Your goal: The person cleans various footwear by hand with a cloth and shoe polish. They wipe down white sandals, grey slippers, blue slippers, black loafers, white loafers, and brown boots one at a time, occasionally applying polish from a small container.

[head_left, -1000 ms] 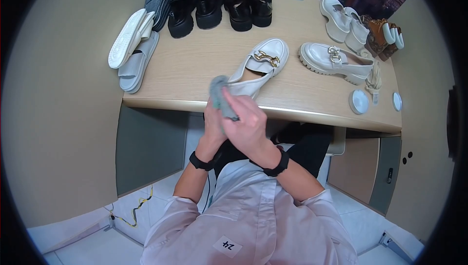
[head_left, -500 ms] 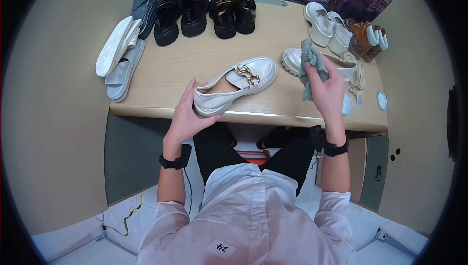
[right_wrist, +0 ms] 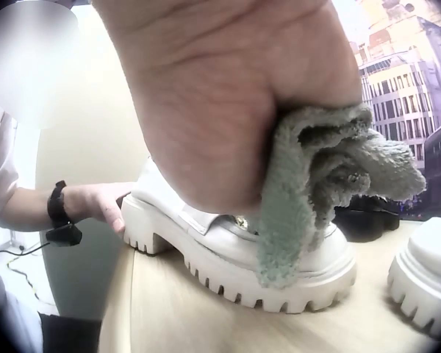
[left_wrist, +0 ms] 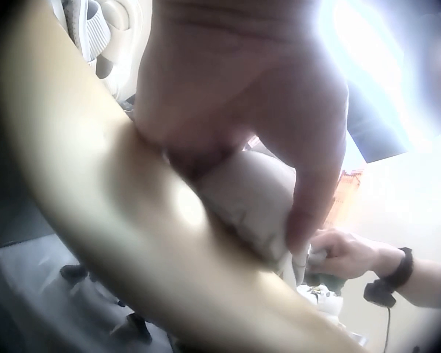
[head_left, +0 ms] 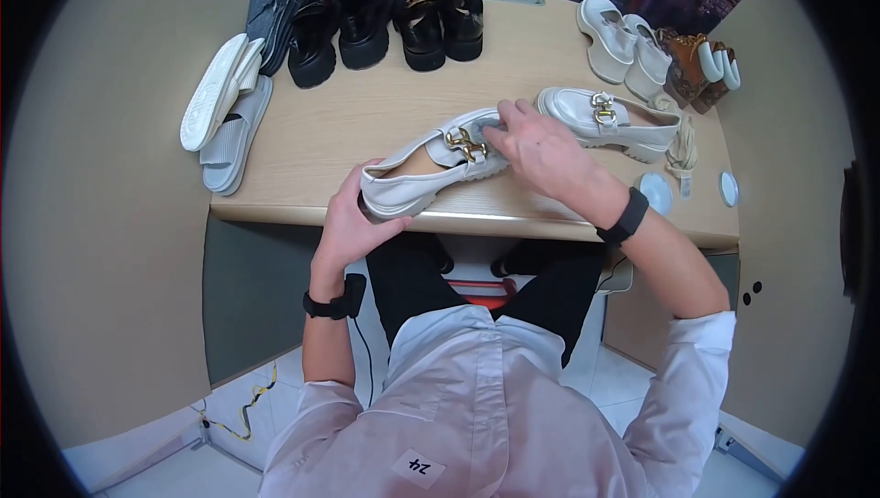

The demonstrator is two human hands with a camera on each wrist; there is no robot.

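A white chunky-soled loafer (head_left: 400, 190) with a gold chain buckle (head_left: 466, 144) stands at the table's front edge, toe pointing right and away. My left hand (head_left: 348, 228) grips its heel, thumb on the near side and fingers behind. Over the toe, my right hand (head_left: 552, 157) holds a grey-green cloth (right_wrist: 287, 209) against the upper. In the right wrist view the cloth is bunched and hangs down the toe to the sole's ridged edge. The right fingertips are hidden there behind the palm.
Close on the right is the matching loafer (head_left: 573, 111), with a white round dish (head_left: 654, 192) in front of it. White shoes (head_left: 607, 47) and brown boots (head_left: 683, 67) stand behind. Black shoes (head_left: 362, 35) line the back; slides (head_left: 220, 154) lie on the left.
My hands have parted from the cloth they held together. The left took the loafer's heel and the shoe turned toward the right. The right swung out with the cloth, then back onto the toe.
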